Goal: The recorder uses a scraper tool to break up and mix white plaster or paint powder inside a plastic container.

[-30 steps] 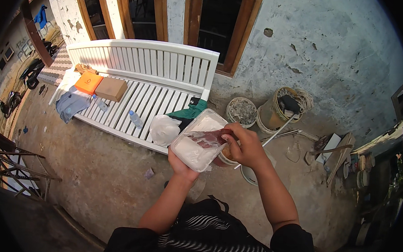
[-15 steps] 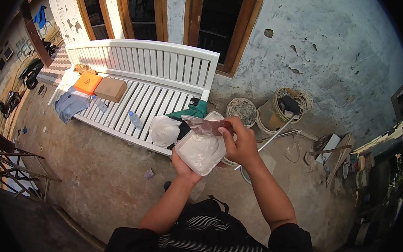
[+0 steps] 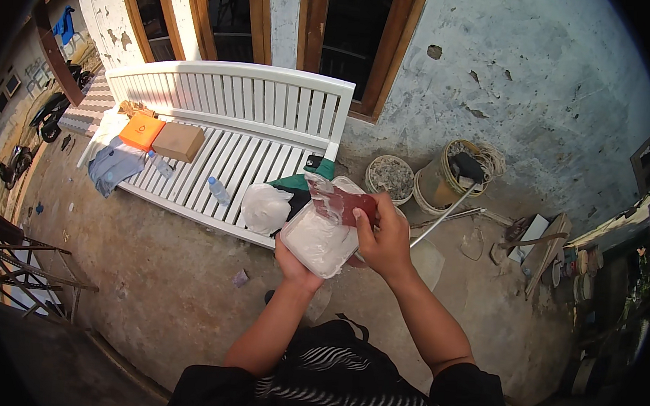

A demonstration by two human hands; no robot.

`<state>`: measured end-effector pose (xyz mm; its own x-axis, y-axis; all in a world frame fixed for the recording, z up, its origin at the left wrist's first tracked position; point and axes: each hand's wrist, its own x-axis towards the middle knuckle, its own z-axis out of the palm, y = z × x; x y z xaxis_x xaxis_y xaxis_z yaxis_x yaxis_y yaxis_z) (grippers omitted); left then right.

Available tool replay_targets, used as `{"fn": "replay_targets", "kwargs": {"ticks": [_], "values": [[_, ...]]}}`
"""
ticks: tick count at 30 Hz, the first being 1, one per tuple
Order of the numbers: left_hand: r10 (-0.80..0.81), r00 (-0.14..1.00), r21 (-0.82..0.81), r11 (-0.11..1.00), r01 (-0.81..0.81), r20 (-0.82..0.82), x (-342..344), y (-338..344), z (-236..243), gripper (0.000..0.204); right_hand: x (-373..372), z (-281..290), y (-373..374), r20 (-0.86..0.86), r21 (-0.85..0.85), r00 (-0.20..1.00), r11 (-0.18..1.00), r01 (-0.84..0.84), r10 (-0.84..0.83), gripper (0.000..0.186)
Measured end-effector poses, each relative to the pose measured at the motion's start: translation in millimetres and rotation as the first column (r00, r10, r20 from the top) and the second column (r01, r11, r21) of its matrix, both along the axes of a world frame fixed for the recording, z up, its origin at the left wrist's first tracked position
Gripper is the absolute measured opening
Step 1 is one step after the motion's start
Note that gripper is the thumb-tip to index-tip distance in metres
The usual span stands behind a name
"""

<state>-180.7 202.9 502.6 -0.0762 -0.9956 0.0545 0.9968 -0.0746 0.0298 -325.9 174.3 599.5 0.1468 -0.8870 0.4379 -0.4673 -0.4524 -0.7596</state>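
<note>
My left hand (image 3: 296, 265) supports a square, clear plastic tub (image 3: 301, 259) from below and along its near left side. White paste (image 3: 317, 241) fills the tub, its surface smeared and uneven. In my right hand (image 3: 387, 238) is a dark red putty scraper (image 3: 351, 205), gripped at its right end between thumb and fingers. White paste coats the left part of its blade, which sits over the tub's far side. Whether the blade's lower edge touches the paste I cannot tell.
A white slatted bench (image 3: 221, 197) bears an orange box (image 3: 141, 131), a brown box (image 3: 178, 143), water bottles (image 3: 218, 190), a white bag (image 3: 266, 209) and clothes. Buckets (image 3: 390, 179) of rubble stand by the peeling wall (image 3: 525, 89). A pale pole (image 3: 441, 220) leans against one bucket.
The scraper has turned steeper, showing more of its red face, and has shifted slightly right. My right hand has tilted with it, while the tub has barely moved.
</note>
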Motion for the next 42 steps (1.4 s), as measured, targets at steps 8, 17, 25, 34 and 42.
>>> {"fn": "replay_targets", "kwargs": {"ticks": [8, 17, 25, 34, 42], "values": [[0.072, 0.996, 0.026, 0.997, -0.073, 0.05, 10, 0, -10, 0.059, -22, -5, 18, 0.027, 0.18, 0.981, 0.965, -0.193, 0.191, 0.016], [-0.004, 0.99, 0.082, 0.997, -0.008, 0.141, 2, 8, 5, 0.073, -24, 3, -18, -0.008, -0.162, 0.995, 0.982, 0.096, -0.098, 0.013], [0.03, 0.998, 0.07, 0.997, -0.034, 0.053, 5, 5, -18, 0.068, 9, -11, 12, 0.023, 0.01, 0.976, 0.976, -0.216, 0.216, 0.016], [0.044, 0.994, 0.174, 0.983, -0.062, 0.104, 13, 8, -5, 0.069, -25, 21, 4, -0.024, -0.032, 0.978, 0.978, -0.206, 0.206, 0.013], [0.031, 0.99, 0.227, 0.972, -0.062, 0.138, 18, 5, -12, 0.073, -24, -2, 6, -0.008, -0.216, 0.989, 0.966, -0.143, 0.145, 0.014]]}}
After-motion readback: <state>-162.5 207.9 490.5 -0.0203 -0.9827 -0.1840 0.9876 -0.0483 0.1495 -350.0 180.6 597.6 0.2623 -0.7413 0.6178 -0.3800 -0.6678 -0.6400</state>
